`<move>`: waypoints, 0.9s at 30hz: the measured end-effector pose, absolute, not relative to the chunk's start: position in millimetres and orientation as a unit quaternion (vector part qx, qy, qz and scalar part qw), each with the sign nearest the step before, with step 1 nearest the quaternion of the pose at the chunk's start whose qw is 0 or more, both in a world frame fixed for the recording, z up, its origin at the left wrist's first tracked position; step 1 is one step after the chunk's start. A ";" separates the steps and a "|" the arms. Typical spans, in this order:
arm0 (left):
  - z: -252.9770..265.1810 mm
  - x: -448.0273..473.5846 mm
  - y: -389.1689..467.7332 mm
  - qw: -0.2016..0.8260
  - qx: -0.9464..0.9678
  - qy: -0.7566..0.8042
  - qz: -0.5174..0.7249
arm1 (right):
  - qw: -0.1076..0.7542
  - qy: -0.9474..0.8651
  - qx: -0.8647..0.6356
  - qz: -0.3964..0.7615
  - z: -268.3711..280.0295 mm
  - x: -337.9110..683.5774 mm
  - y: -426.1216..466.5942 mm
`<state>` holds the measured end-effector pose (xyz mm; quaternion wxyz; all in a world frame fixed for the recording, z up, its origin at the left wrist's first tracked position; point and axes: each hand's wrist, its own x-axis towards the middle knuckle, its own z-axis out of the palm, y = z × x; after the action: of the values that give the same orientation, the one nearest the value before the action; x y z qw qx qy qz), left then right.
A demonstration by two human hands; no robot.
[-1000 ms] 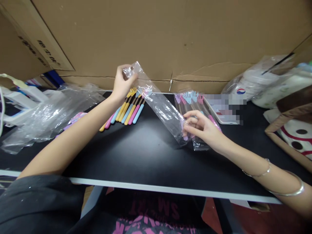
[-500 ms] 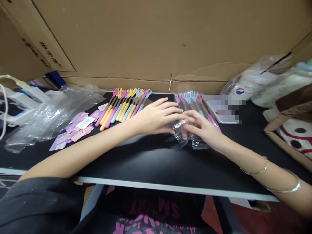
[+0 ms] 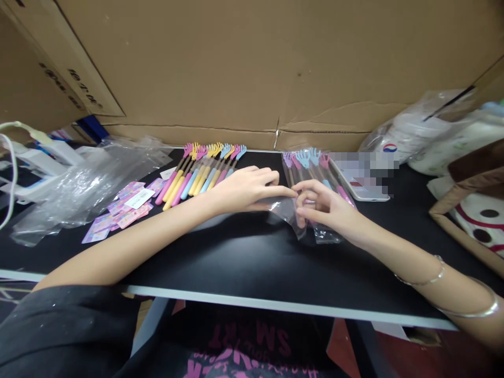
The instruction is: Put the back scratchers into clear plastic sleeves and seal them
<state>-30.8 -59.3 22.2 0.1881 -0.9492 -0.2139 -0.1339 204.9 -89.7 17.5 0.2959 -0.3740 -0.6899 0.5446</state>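
Note:
My left hand (image 3: 255, 188) pinches the edge of a clear plastic bag (image 3: 286, 211) between thumb and fingers, its index finger stretched toward the right. Facing it, my right hand (image 3: 325, 207) has curled fingers closed on the bag's other side. Behind my hands lie several bagged back scratchers (image 3: 309, 158) with purple, pink and blue claw heads; my right hand covers part of their handles. Left of my left hand rests a row of unbagged back scratchers (image 3: 197, 176) with pink, yellow and blue handles.
Small printed cards (image 3: 118, 210) lie at the left beside a pile of clear plastic bags (image 3: 82, 186). A phone (image 3: 364, 184) is on the right, near a wrapped cup (image 3: 413, 131) and a fabric bag (image 3: 472, 210). A cardboard wall (image 3: 236, 68) closes off the back of the black table (image 3: 236, 262).
My left hand's spread fingers have curled in, and its thumb now presses on the bag. The bag's edge is drawn out leftward between my hands. My right fingers have curled more.

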 end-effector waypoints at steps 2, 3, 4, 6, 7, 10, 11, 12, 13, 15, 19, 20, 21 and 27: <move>25.0 -30.7 -60.8 0.216 -0.940 -0.224 -0.143 | 0.305 -0.685 -0.377 0.544 19.9 206.1 -89.9; 26.7 -30.6 -61.5 0.227 -0.936 -0.228 -0.145 | 0.311 -0.683 -0.381 0.540 21.2 206.9 -89.8; 28.7 -30.4 -62.4 0.235 -0.933 -0.232 -0.147 | 0.321 -0.679 -0.385 0.537 22.5 207.7 -89.5; 33.1 -30.0 -64.4 0.241 -0.930 -0.236 -0.149 | 0.344 -0.663 -0.392 0.537 24.7 209.4 -88.3; 35.2 -30.1 -65.7 0.240 -0.929 -0.237 -0.149 | 0.357 -0.650 -0.394 0.543 25.3 210.1 -87.4; 38.5 -32.7 -70.8 0.239 -0.931 -0.234 -0.148 | 0.387 -0.605 -0.398 0.570 24.6 211.1 -84.3; 37.9 -34.5 -72.8 0.241 -0.931 -0.232 -0.148 | 0.392 -0.590 -0.404 0.579 23.4 210.8 -83.3; 36.3 -36.8 -74.9 0.243 -0.931 -0.229 -0.149 | 0.395 -0.576 -0.411 0.586 22.0 210.3 -82.5; 33.8 -39.3 -76.8 0.246 -0.930 -0.227 -0.150 | 0.395 -0.563 -0.420 0.592 20.5 209.5 -82.0; 26.7 -44.5 -79.8 0.246 -0.928 -0.232 -0.158 | 0.395 -0.546 -0.433 0.598 17.7 207.2 -81.5; 11.2 -50.4 -81.2 0.222 -0.923 -0.264 -0.171 | 0.397 -0.532 -0.443 0.602 15.1 203.0 -82.0; 8.1 -50.6 -80.8 0.211 -0.924 -0.269 -0.172 | 0.398 -0.526 -0.445 0.605 14.9 202.4 -82.1; 5.7 -50.6 -80.4 0.200 -0.925 -0.274 -0.174 | 0.399 -0.521 -0.446 0.608 14.7 202.0 -82.1; -2.2 -48.7 -80.1 0.156 -0.927 -0.287 -0.185 | 0.402 -0.540 -0.435 0.598 12.6 200.6 -83.6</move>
<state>-48.7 -80.1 -2.2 0.1565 -0.9269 -0.2865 -0.1852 200.6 -83.6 12.6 0.4019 -0.4352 -0.5402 0.5977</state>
